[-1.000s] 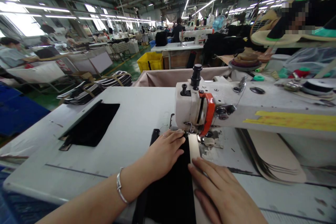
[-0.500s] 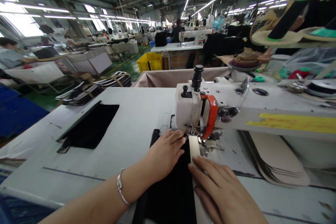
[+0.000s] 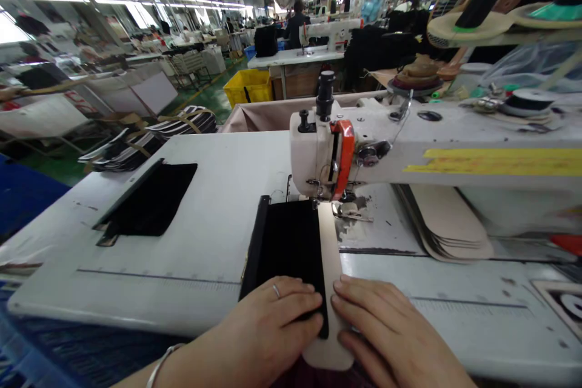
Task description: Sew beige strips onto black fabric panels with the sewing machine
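A black fabric panel (image 3: 291,242) lies on top of a longer beige panel (image 3: 331,254) with a rounded near end. Their far ends sit at the needle area of a white sewing machine (image 3: 302,157) with an orange guard (image 3: 343,157). My left hand (image 3: 282,321), ringed and braceleted, lies flat on the near part of the black panel, fingers stretched out. Along the right edge of the beige panel rests my right hand (image 3: 386,327), its fingers extended on the surface. A dark edging strip (image 3: 254,248) runs down the black panel's left side.
Another black piece (image 3: 154,203) lies on the table (image 3: 218,188) to the left. Stacked beige panels (image 3: 448,218) lie under the machine arm. Striped bundles (image 3: 150,139) are at the far left edge. Behind stands a yellow crate (image 3: 248,86); a person (image 3: 297,21) is farther back.
Both hands have moved back toward me along the panels, my left hand leaving the needle area. More of the black panel and the beige panel's rounded near end now show. The view has tilted down.
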Tool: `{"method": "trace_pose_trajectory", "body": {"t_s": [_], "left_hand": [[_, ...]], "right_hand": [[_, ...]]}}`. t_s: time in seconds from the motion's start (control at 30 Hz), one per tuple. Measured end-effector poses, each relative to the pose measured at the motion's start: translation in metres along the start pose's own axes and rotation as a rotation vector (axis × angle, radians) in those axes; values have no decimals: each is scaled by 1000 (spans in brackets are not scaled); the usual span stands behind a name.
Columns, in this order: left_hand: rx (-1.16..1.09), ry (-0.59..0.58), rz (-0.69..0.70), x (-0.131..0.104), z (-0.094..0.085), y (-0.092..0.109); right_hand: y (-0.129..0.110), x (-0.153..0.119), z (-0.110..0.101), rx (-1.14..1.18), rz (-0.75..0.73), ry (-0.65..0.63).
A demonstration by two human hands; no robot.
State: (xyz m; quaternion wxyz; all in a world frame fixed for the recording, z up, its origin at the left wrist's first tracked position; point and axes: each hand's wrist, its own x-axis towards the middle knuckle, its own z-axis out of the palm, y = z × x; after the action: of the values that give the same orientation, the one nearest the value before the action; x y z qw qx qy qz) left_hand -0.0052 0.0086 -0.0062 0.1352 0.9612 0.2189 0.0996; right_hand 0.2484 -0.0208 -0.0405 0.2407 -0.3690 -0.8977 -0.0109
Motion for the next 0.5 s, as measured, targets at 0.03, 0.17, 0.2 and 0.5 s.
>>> {"method": "trace_pose_trajectory", "body": {"t_s": [0.03,0.17,0.2,0.5], "left_hand": [[9,10,0,0,2,-1],[35,74,16,1,4,0],[34,94,12,1,2,2],[71,46,-126,20,-14,-19]], "right_hand": [[0,0,0,4,1,-5],[1,4,-2,-17,-7,4],[1,5,-2,-25,-14,13],[-1,12,9,28,-90,114]]}}
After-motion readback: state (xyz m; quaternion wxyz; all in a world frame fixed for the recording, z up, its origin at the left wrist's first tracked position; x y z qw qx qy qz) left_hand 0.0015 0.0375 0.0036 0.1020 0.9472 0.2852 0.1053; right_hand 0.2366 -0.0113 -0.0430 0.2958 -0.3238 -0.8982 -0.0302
